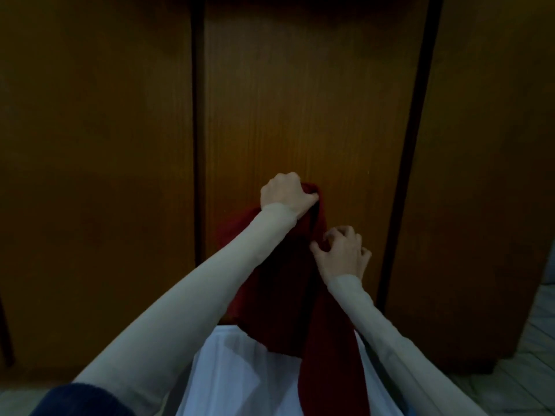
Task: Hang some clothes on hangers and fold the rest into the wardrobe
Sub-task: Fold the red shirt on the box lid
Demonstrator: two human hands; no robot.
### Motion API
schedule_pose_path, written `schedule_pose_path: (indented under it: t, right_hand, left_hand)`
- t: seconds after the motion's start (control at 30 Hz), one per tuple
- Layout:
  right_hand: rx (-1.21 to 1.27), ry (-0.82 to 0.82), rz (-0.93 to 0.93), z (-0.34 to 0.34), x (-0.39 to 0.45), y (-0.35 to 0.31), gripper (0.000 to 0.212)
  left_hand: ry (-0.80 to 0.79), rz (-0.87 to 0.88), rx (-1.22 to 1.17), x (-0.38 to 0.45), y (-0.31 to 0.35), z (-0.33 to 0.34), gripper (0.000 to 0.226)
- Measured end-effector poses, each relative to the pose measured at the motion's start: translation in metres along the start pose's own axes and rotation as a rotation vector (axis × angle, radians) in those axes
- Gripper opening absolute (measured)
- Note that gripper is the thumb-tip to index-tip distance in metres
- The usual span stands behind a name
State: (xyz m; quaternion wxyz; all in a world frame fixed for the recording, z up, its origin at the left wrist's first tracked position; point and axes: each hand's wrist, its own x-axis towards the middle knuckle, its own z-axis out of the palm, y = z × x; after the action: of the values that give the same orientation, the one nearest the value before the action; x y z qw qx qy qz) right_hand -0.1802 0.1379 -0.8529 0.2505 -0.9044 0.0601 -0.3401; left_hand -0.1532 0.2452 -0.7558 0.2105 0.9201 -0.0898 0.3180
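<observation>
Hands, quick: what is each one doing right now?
Left hand: closed, gripping the top of the dark red garment.
Right hand: fingers curled, thumb and fingertips at the garment's edge; a pinch cannot be told.

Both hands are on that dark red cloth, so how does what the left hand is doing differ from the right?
The left hand is a closed fist, gripping the top of the red garment and holding it up; the right hand has loosely curled, spread fingers that pinch at the fabric's edge. The left hand sits higher against the wardrobe door; the right hand is lower and nearer. Both wear pale sleeves.
</observation>
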Motion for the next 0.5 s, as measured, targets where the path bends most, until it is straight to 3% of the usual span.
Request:
schedule_pose_path:
  t: [0.17,0.33,0.43,0.5]
  right_hand:
    - [0.081,0.053,-0.002,-0.011,0.009,0.013,0.022]
    - [0.446,-0.011,0.026,-0.035,0.031,0.025,0.012]
    - [0.605,-0.143,-0.025,-0.047,0.035,0.028,0.007]
    - [0.624,-0.229,-0.037,-0.053,0.035,0.029,0.032]
  left_hand:
    - [0.081,0.082,0.137,0.002,-0.015,-0.01,0.042]
    - [0.021,0.136,0.143,0.007,-0.041,-0.017,0.054]
    - [0.021,0.002,-0.055,0.01,-0.057,-0.017,0.023]
    - [0.048,-0.1,-0.239,0.014,-0.064,-0.016,0.011]
